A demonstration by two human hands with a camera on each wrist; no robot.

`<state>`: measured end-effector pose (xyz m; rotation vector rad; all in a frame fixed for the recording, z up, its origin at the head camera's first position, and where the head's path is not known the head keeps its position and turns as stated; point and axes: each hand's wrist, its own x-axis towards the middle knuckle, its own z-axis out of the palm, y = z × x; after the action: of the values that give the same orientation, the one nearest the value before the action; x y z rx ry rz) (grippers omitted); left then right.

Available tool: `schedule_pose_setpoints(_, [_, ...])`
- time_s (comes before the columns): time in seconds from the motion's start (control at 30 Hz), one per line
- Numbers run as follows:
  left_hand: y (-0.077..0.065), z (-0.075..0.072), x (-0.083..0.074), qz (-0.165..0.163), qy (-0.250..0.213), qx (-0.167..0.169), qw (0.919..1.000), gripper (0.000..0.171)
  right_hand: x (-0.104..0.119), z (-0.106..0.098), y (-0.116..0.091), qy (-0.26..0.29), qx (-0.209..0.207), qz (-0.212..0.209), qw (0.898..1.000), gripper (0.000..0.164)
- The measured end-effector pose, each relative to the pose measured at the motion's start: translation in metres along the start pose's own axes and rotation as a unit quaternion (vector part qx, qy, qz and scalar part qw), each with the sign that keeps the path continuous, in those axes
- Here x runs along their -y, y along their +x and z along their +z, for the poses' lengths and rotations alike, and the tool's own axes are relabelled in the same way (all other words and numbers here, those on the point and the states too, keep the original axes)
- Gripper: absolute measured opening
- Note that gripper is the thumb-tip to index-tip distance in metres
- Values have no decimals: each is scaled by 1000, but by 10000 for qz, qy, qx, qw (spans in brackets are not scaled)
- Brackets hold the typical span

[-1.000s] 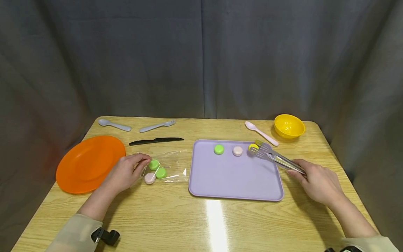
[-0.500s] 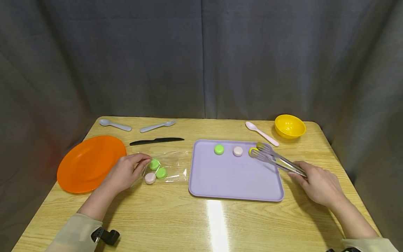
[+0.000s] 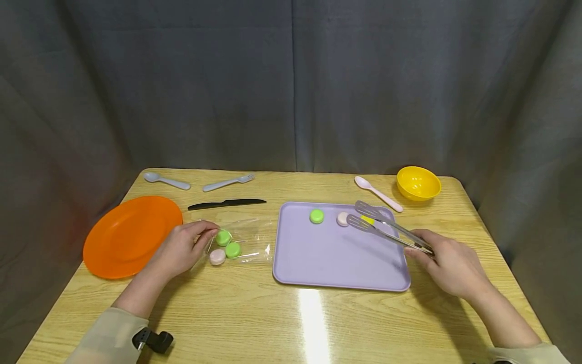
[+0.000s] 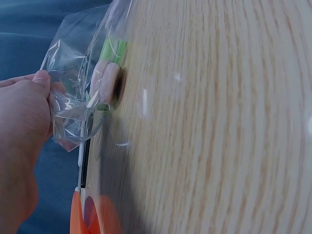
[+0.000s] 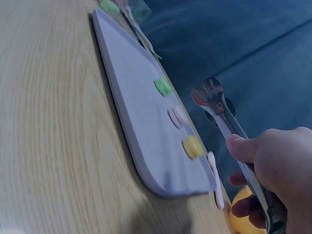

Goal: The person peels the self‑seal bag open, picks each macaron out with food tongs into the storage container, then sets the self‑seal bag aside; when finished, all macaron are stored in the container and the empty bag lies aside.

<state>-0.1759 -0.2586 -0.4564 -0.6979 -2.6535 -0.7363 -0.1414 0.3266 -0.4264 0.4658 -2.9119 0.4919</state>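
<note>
A: Nearest first. Hands?
B: Left hand (image 3: 182,247) pinches the edge of a clear plastic bag (image 3: 251,243) on the pale wood-grain table (image 3: 218,313). Right hand (image 3: 454,263) grips slotted silver metal tongs (image 3: 388,236); their heads spread apart, above the flat lavender rectangular tray (image 3: 336,263).
A: Bag contents?
B: Two round green macaron-shaped pieces (image 3: 233,249), one pale pink piece (image 3: 217,257), bunched near the pinching fingers.
A: Tray?
B: Row along the far edge, left to right: green disc (image 3: 317,216), pale pink disc (image 3: 343,219), yellow disc (image 5: 193,146). Tongs partly cover the yellow one from the head; right wrist view shows tongs apart from it.
A: Farther out?
B: Smooth orange plate (image 3: 132,237), left of the left hand. Black knife (image 3: 227,203) beyond the bag; then grey fork (image 3: 227,182), grey spoon (image 3: 165,180). Right side: pink spoon (image 3: 378,193), round yellow bowl (image 3: 418,183). Dark grey curtain (image 3: 291,86) behind.
</note>
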Motion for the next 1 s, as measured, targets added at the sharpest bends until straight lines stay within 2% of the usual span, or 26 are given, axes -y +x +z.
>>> schedule_pose_setpoints(0.37, [0,0,1,-72,50,20,10000,8,40,15,16,141,-123,-608,9980,21])
schedule_pose_setpoints(1.0, [-1,2,3,-42,33,11,10000,10,104,57,60,241,158,-1408,9896,28])
